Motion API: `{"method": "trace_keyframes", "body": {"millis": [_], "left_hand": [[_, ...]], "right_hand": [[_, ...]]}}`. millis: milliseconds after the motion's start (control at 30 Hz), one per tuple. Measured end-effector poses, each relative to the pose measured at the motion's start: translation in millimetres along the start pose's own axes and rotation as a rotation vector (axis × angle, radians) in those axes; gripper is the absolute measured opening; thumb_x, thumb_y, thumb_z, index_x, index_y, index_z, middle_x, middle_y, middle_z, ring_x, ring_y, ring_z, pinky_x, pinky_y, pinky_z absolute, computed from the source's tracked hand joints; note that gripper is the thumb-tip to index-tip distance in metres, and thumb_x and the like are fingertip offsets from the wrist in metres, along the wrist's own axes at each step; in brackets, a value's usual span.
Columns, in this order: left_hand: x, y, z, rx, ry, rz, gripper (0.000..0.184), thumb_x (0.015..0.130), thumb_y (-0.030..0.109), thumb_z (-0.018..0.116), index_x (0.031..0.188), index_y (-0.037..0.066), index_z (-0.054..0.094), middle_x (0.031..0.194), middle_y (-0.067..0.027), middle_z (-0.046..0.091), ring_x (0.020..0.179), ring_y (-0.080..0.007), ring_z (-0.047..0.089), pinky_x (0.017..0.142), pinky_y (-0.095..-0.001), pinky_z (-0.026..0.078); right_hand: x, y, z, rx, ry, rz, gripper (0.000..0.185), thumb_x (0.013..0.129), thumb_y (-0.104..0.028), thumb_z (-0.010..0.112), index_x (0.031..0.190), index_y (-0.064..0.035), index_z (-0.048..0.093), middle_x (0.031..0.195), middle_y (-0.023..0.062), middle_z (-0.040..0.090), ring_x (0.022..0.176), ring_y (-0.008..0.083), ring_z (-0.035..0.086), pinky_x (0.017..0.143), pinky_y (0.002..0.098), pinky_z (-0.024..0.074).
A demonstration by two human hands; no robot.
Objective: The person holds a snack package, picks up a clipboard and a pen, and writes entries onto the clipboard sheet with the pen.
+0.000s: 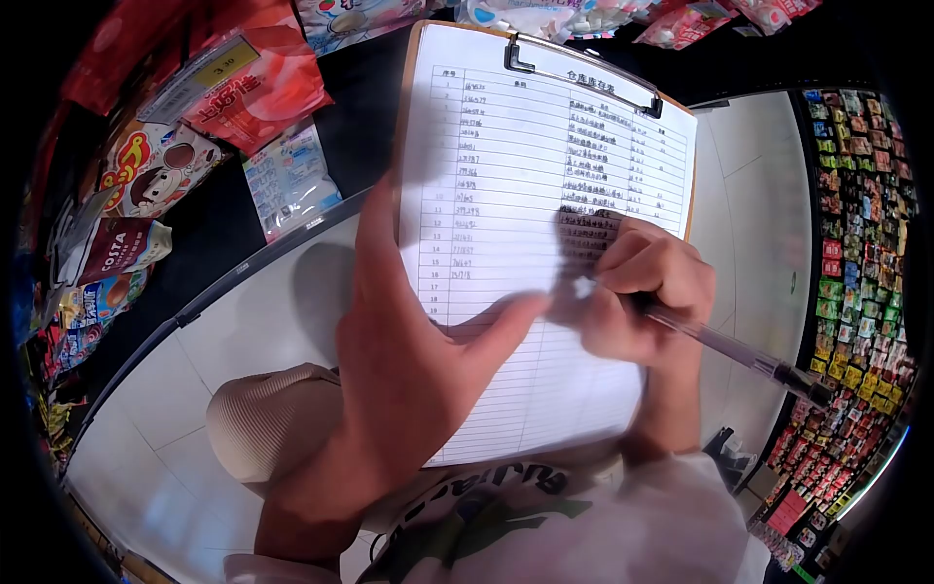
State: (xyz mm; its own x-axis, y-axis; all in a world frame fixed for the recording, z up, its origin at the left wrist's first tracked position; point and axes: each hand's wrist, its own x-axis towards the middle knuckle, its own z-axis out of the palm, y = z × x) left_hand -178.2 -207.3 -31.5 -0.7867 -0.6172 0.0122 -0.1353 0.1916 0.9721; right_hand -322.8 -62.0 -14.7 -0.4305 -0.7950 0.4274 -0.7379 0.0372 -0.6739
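Observation:
A brown clipboard lies tilted in front of my body, with a metal clip at its top. It bears a printed table sheet with handwritten numbers and Chinese text in the upper rows; the lower rows look blank. My left hand grips the board's left edge, its thumb stretched over the paper and its other fingers hidden behind. Over the right half of the sheet, my right hand is closed around a clear-barrelled pen. The pen's tip is hidden by the fingers, so contact with the paper cannot be made out.
At left, a dark shelf holds snack bags, among them a red bag, a white-and-blue packet and a maroon COSTA packet. Racks of small colourful packets stand at right. Pale floor tiles show below.

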Motion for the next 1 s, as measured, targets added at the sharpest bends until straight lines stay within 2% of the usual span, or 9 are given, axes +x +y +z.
{"method": "trace_keyframes", "body": {"millis": [1000], "left_hand": [[1.0, -1.6, -0.9, 0.041, 0.008, 0.018, 0.093, 0.070, 0.004, 0.087, 0.143, -0.006, 0.030, 0.121, -0.0210, 0.062, 0.106, -0.0228, 0.065, 0.088, -0.0336, 0.054]], "right_hand": [[1.6, 2.1, 3.6, -0.001, -0.012, 0.000, 0.025, 0.072, -0.001, 0.070, 0.070, -0.0064, 0.046, 0.059, 0.0051, 0.050, 0.050, 0.0179, 0.049, 0.046, 0.0280, 0.0382]]}}
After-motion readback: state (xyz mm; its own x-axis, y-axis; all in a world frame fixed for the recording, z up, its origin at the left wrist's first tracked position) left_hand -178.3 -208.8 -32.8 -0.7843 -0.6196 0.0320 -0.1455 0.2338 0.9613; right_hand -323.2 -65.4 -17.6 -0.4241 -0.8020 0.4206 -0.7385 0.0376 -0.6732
